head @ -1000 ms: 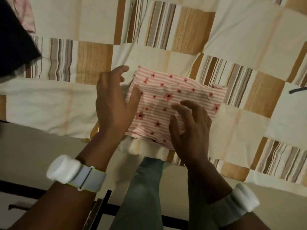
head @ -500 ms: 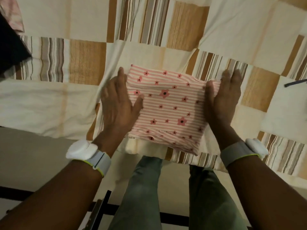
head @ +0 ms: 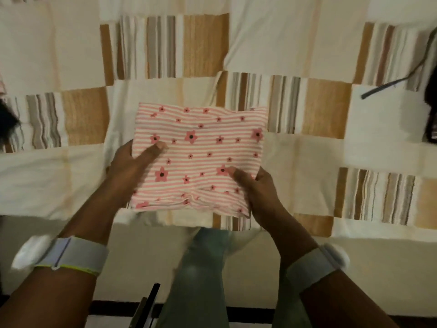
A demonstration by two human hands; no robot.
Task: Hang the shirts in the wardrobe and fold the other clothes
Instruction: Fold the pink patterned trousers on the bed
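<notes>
Left hand (head: 128, 166) grips the left edge of the folded pink-and-white striped garment with flower print (head: 201, 157), thumb on top; right hand (head: 256, 185) pinches its near right corner likewise. Garment sits on the cream-and-tan patchwork bedspread (head: 307, 166) at the bed's near edge, long axis left-right, stripes parallel. No legible writing.

Patchwork bedspread (head: 295, 162) in cream, tan and stripes; grey wristbands (head: 75, 255).

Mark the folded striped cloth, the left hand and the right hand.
folded striped cloth (head: 201, 147): head view, centre of its top face.
left hand (head: 132, 166): head view, back of the hand.
right hand (head: 257, 185): head view, back of the hand.
</notes>
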